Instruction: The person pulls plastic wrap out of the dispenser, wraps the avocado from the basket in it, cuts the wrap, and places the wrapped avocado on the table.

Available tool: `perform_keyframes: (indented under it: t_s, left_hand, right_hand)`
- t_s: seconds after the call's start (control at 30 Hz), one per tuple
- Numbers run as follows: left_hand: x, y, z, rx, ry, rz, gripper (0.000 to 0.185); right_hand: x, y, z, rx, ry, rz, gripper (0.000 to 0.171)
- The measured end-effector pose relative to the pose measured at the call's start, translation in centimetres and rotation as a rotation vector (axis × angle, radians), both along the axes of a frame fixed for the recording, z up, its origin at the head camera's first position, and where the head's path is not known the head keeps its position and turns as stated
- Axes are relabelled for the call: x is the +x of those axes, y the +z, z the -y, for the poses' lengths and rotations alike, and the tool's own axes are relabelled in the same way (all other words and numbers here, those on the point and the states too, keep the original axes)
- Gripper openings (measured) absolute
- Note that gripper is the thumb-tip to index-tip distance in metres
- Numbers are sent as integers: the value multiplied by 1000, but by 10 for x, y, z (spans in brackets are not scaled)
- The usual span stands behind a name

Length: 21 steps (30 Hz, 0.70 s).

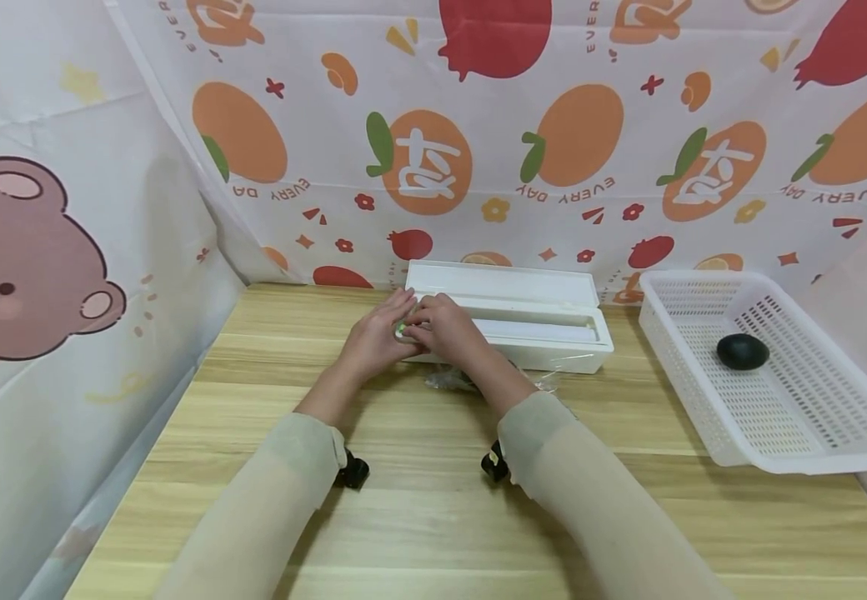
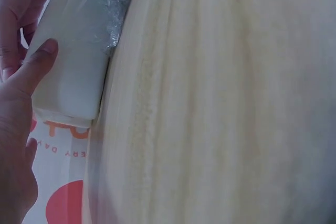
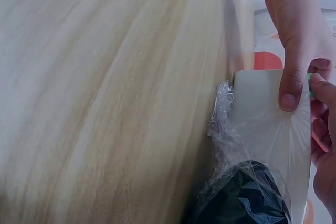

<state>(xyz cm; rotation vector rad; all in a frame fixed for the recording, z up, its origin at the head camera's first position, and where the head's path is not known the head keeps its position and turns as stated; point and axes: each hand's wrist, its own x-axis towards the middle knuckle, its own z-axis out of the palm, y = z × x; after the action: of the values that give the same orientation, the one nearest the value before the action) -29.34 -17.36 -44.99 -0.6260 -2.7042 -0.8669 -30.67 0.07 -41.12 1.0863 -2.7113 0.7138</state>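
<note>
A white cling-film dispenser box (image 1: 523, 321) lies open at the back of the wooden table (image 1: 418, 517). Both hands meet at its left end. My left hand (image 1: 381, 337) pinches a small green piece (image 1: 401, 331) there, its thumb (image 2: 37, 64) against the box's white side (image 2: 73, 72). My right hand (image 1: 444, 329) lies over the same end, and its thumb (image 3: 290, 95) pins clear plastic film (image 3: 262, 129) to the box. The film runs down to a dark object (image 3: 247, 200) wrapped in crinkled film (image 1: 448, 381) in front of the box.
A white perforated basket (image 1: 794, 433) stands at the right with a dark rounded object (image 1: 743, 351) in it. Printed cloth (image 1: 478, 150) walls the table at the back and on the left. Bare tabletop lies in front of the hands.
</note>
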Motion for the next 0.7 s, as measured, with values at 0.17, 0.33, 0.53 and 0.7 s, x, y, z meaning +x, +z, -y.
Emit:
perform_keyframes:
  t_s: [0.17, 0.33, 0.53, 0.7]
  left_hand:
    - [-3, -3, 1, 57, -22, 23, 81]
    - [-4, -2, 1, 69, -28, 30, 82]
    - [-5, 2, 1, 30, -35, 38, 85]
    - [-6, 2, 1, 33, -45, 37, 83]
  right_hand:
    - [-5, 0, 1, -85, -23, 137, 20]
    - [-8, 1, 1, -79, -4, 140, 21]
    - [-10, 1, 2, -65, -13, 129, 21]
    - [-11, 2, 2, -57, -10, 116, 19]
